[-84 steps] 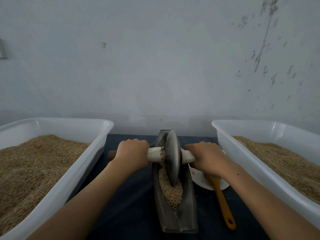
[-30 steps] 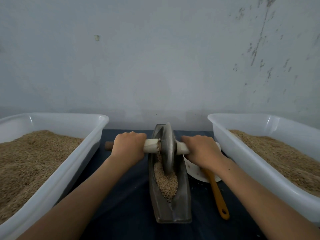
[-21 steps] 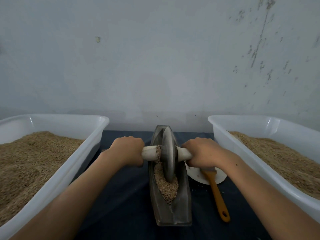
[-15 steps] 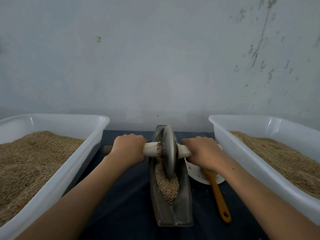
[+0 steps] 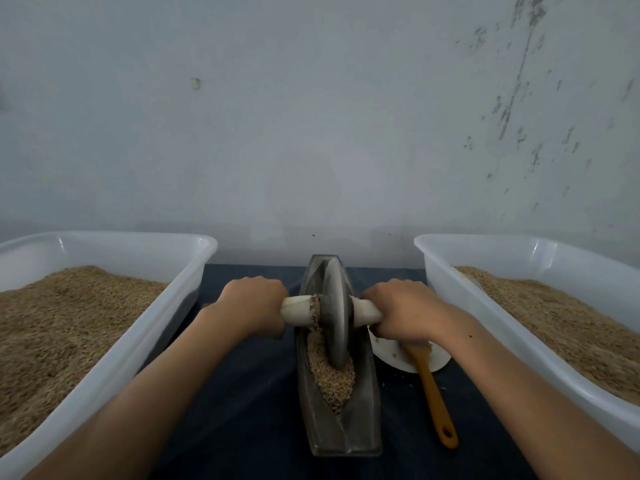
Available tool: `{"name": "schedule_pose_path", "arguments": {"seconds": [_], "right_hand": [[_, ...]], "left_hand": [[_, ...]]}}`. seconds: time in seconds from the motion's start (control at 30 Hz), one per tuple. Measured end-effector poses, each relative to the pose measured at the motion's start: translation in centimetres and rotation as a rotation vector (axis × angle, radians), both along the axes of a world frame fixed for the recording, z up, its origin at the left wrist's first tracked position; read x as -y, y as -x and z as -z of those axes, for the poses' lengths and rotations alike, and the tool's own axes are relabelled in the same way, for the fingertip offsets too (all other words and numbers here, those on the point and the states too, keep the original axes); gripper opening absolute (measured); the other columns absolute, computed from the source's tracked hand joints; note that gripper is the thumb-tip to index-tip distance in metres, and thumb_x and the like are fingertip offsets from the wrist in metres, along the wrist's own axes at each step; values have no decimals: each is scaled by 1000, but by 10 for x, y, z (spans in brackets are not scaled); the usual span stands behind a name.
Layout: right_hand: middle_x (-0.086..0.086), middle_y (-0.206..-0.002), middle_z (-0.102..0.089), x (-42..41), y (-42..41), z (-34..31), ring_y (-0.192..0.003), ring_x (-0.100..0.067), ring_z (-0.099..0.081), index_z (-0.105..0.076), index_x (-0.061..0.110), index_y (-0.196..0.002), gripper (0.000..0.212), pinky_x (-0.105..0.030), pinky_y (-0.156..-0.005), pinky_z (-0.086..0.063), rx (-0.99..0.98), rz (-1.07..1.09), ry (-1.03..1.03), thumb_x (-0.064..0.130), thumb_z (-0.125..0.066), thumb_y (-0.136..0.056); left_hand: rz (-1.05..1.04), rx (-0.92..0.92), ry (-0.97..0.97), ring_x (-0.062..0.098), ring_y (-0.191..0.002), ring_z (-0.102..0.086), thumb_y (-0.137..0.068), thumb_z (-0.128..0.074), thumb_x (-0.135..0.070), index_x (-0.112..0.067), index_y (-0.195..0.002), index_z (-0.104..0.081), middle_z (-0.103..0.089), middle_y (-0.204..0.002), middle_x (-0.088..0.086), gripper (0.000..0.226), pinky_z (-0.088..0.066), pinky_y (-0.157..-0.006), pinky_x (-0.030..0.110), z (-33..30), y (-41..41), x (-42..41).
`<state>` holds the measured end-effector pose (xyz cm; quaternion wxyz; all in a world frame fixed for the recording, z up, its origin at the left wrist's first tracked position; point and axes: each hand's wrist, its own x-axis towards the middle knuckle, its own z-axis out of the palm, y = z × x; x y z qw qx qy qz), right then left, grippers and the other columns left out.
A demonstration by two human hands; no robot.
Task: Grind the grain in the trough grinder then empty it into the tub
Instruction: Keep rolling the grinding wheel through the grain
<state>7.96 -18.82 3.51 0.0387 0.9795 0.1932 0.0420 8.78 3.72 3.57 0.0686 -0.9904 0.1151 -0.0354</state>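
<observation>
A dark metal trough grinder [image 5: 360,431] lies lengthwise on the dark blue cloth between two tubs. Brown grain [image 5: 329,375] fills its near half. A grey grinding wheel [image 5: 335,317] stands upright in the trough on a pale wooden axle [image 5: 298,309]. My left hand [image 5: 252,306] grips the axle's left end and my right hand [image 5: 405,311] grips its right end. White tubs of grain sit at the left [image 5: 166,306] and right [image 5: 460,299].
A white plate [image 5: 391,355] with an orange-handled spatula [image 5: 433,400] lies right of the trough, partly under my right wrist. A pale wall rises just behind the table. The tub rims flank both forearms closely.
The wheel has rolled back and forth along the trough with both hands on the axle; now it sits slightly nearer me than half a second ago.
</observation>
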Motion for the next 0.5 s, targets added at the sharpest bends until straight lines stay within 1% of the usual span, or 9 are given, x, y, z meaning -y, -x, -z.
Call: {"name": "schedule_pose_path", "arguments": {"seconds": [0.07,0.17,0.23,0.3,0.4,0.43,0.5], "right_hand": [[5,-86,-63,0,1,-1,-77,-15,-59,-60,27,-99,19,-24,-51,-32,-34,3,2,25,-64,-80],[5,-84,-61,-1,0,1,-75,-15,-57,-56,29,-93,14,-24,-51,-29,14,7,-7,25,-61,-81],[5,-85,-61,-2,-2,6,-77,-17,-57,-52,30,-91,10,-27,-54,-31,108,3,-16,25,-58,-85],[3,-89,-63,-3,-4,13,-82,-21,-60,-48,28,-93,7,-31,-60,-33,213,16,-42,26,-54,-89],[2,-91,-63,-4,-7,20,-82,-23,-60,-46,25,-98,9,-32,-61,-32,300,36,-74,26,-51,-91],[2,-91,-63,-4,-7,21,-81,-22,-59,-44,25,-97,9,-32,-61,-32,310,34,-77,27,-51,-92],[2,-90,-62,-4,-6,21,-77,-21,-57,-40,26,-94,11,-31,-61,-32,314,32,-74,27,-51,-92]], "left_hand": [[0,-13,-9,15,-78,-52,-75,-69,-37,-24,-112,-59,-54,-86,-5,41,-40,-67,29,-1,1,0],[2,23,8,15,-77,-53,-77,-67,-36,-25,-110,-59,-55,-85,-6,35,-39,-67,29,1,-1,0],[3,89,31,15,-78,-55,-78,-65,-34,-26,-106,-60,-57,-85,-6,29,-38,-65,28,4,-2,0],[10,199,46,17,-83,-57,-81,-61,-33,-27,-104,-58,-60,-90,-5,24,-36,-65,28,8,-3,1],[33,382,93,17,-85,-59,-86,-55,-32,-27,-102,-55,-61,-91,-5,17,-34,-64,28,14,-4,2],[36,403,102,16,-85,-59,-86,-55,-32,-27,-101,-54,-61,-91,-5,16,-34,-64,27,16,-4,2],[39,388,101,16,-85,-59,-86,-55,-31,-26,-101,-55,-61,-91,-5,16,-34,-64,28,16,-4,0]]}}
